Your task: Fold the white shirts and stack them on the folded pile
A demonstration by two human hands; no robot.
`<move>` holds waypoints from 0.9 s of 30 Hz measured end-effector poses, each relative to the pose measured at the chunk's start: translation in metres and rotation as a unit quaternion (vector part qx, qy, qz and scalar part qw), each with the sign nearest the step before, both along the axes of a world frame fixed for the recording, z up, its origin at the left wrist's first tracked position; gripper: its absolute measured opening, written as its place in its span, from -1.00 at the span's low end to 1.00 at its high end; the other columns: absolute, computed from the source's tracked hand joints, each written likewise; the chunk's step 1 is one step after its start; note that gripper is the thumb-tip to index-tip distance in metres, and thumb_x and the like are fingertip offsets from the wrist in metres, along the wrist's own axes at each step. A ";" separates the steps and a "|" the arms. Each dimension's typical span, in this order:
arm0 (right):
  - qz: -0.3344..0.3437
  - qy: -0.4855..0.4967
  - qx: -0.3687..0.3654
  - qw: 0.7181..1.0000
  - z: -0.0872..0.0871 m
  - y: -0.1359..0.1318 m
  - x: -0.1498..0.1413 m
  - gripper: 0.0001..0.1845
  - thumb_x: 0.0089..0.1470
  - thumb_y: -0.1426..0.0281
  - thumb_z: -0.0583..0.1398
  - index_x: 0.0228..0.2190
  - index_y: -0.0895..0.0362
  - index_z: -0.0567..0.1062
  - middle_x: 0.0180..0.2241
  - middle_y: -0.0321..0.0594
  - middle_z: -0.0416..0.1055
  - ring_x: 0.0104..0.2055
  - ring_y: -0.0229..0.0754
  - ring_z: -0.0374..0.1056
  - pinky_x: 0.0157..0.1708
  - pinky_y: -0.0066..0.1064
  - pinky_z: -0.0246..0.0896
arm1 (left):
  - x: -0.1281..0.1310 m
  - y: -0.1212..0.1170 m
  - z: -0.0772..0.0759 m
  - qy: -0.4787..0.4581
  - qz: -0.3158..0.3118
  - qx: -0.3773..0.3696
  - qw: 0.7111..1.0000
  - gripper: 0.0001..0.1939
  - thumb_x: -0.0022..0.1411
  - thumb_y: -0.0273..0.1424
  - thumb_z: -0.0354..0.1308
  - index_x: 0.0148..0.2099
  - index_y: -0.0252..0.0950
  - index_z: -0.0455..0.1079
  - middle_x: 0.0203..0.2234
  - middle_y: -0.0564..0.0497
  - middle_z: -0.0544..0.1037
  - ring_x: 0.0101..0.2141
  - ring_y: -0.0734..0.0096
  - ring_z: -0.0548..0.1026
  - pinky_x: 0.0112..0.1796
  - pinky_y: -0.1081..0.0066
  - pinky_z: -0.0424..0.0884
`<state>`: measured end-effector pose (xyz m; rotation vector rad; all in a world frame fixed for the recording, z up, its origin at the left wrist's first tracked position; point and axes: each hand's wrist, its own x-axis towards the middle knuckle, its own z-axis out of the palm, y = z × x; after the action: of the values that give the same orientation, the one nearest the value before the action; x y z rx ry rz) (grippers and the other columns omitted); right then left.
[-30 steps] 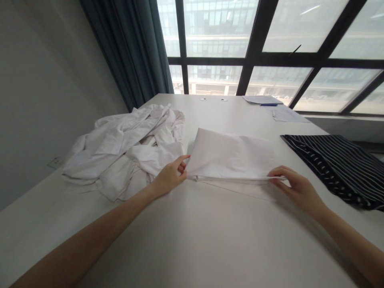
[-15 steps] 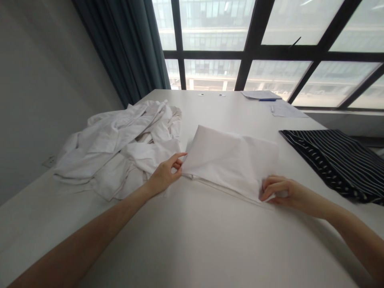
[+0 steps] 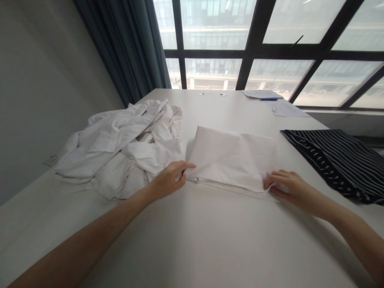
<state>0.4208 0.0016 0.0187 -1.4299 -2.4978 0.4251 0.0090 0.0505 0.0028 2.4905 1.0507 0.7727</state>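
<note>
A folded white cloth lies in the middle of the white table, its layered near edge facing me. At its near left corner, my left hand pinches the fabric between thumb and fingers, the index finger stretched along the top. My right hand has its fingers closed on the near right corner, where the upper layer is drawn slightly back from the layer beneath. The right fingertips are a little blurred. Close beyond my left hand is a crumpled heap of white cloth.
On the right side of the table lies a black cloth with white stripes. Papers and a blue pen rest at the far right. A dark curtain and windows stand behind the table.
My left hand has shifted slightly right and nearer at the left corner. My right hand has moved a little right and away from me, carrying the upper layer's near edge with it.
</note>
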 end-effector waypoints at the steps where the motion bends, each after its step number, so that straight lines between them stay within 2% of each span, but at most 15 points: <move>1: -0.017 0.006 0.026 0.999 -0.001 0.002 0.003 -0.82 0.21 0.25 0.12 -0.35 -0.02 0.50 -0.30 -0.22 0.51 -0.19 -0.03 0.43 -0.13 -0.14 0.19 | 0.000 -0.001 0.000 0.010 -0.020 0.013 1.000 -0.64 0.24 -0.54 -0.05 0.02 -0.28 0.43 -0.26 -0.05 0.52 -0.18 0.34 0.47 -0.03 0.37 0.35; 4: -0.098 0.070 0.114 0.986 -0.001 0.004 0.007 -0.81 0.20 0.20 0.11 -0.32 -0.01 0.48 -0.32 -0.21 0.51 -0.25 -0.02 0.43 -0.20 -0.16 0.24 | 0.001 -0.002 0.001 0.025 -0.035 0.037 0.998 -0.70 0.27 -0.50 0.02 0.01 -0.27 0.44 -0.23 -0.07 0.53 -0.12 0.29 0.46 0.02 0.31 0.32; 6: -0.171 0.123 0.170 0.963 0.002 0.002 0.003 -0.81 0.20 0.17 0.12 -0.31 -0.02 0.45 -0.34 -0.20 0.49 -0.30 -0.02 0.41 -0.27 -0.19 0.26 | 0.001 -0.003 0.001 0.027 -0.022 0.035 0.999 -0.72 0.26 -0.43 0.11 0.02 -0.28 0.41 -0.20 -0.08 0.54 -0.11 0.26 0.46 0.03 0.28 0.31; 9: -0.257 0.167 0.229 0.924 0.006 -0.003 -0.006 -0.83 0.19 0.15 0.15 -0.30 -0.04 0.40 -0.34 -0.18 0.44 -0.33 -0.01 0.36 -0.36 -0.19 0.25 | 0.001 -0.002 0.002 0.025 -0.006 0.032 0.999 -0.74 0.25 -0.35 0.18 -0.01 -0.29 0.40 -0.29 -0.04 0.54 -0.19 0.27 0.48 0.00 0.28 0.32; 11: -0.275 0.218 0.246 0.904 0.006 -0.006 -0.011 -0.83 0.17 0.16 0.18 -0.27 -0.05 0.33 -0.30 -0.17 0.42 -0.31 0.00 0.35 -0.35 -0.16 0.26 | 0.001 -0.001 0.002 0.018 -0.004 0.037 0.999 -0.78 0.27 -0.34 0.17 -0.06 -0.30 0.40 -0.37 0.00 0.51 -0.25 0.30 0.47 -0.03 0.30 0.32; 13: -0.256 0.281 0.244 0.892 0.004 -0.008 -0.012 -0.83 0.17 0.20 0.18 -0.27 -0.07 0.26 -0.25 -0.16 0.40 -0.26 0.02 0.36 -0.30 -0.11 0.31 | 0.001 -0.001 0.002 0.008 -0.005 0.038 0.999 -0.82 0.29 -0.31 0.15 -0.11 -0.29 0.41 -0.41 0.02 0.49 -0.29 0.32 0.46 -0.05 0.31 0.33; 15: -0.227 0.284 0.243 0.899 0.003 -0.009 -0.011 -0.86 0.20 0.23 0.15 -0.33 -0.07 0.24 -0.22 -0.14 0.40 -0.19 0.03 0.38 -0.25 -0.08 0.33 | 0.001 0.000 0.002 0.000 -0.001 0.030 1.000 -0.83 0.31 -0.30 0.11 -0.15 -0.28 0.41 -0.41 0.02 0.50 -0.30 0.33 0.46 -0.06 0.32 0.33; 19: -0.155 0.160 0.246 0.943 0.002 -0.006 -0.007 -0.84 0.24 0.32 0.09 -0.39 0.00 0.39 -0.13 -0.11 0.42 -0.13 0.00 0.40 -0.16 -0.10 0.34 | 0.001 0.000 0.003 -0.009 0.011 0.016 1.000 -0.84 0.33 -0.32 0.05 -0.22 -0.27 0.39 -0.42 0.01 0.50 -0.31 0.33 0.45 -0.08 0.33 0.35; 23: -0.083 0.080 0.189 0.975 -0.008 0.000 -0.006 -0.79 0.20 0.28 0.13 -0.20 -0.01 0.54 0.10 -0.07 0.34 0.00 0.05 0.38 -0.01 -0.04 0.29 | 0.002 0.000 0.004 -0.007 0.016 0.001 1.000 -0.84 0.33 -0.34 0.02 -0.25 -0.26 0.38 -0.41 0.00 0.51 -0.31 0.33 0.45 -0.08 0.32 0.36; 25: -0.081 0.032 0.186 0.979 -0.015 0.003 -0.005 -0.74 0.17 0.23 0.17 -0.12 -0.03 0.55 0.14 -0.08 0.32 0.04 0.10 0.35 0.02 0.03 0.24 | 0.002 0.000 0.004 -0.007 0.021 -0.003 1.000 -0.83 0.33 -0.33 0.00 -0.25 -0.26 0.38 -0.40 -0.01 0.52 -0.30 0.32 0.46 -0.08 0.32 0.37; 27: -0.091 0.013 0.199 0.976 -0.022 0.005 -0.005 -0.71 0.17 0.20 0.19 -0.09 -0.03 0.54 0.10 -0.06 0.36 0.03 0.11 0.35 0.02 0.05 0.21 | 0.002 0.000 0.003 -0.007 0.026 -0.005 1.000 -0.83 0.33 -0.34 -0.01 -0.27 -0.26 0.36 -0.39 -0.02 0.52 -0.28 0.30 0.46 -0.09 0.32 0.37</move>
<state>0.4157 0.0062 -0.0031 -1.4520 -2.2351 -0.0892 0.0111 0.0510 0.0062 2.4550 1.1169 0.7967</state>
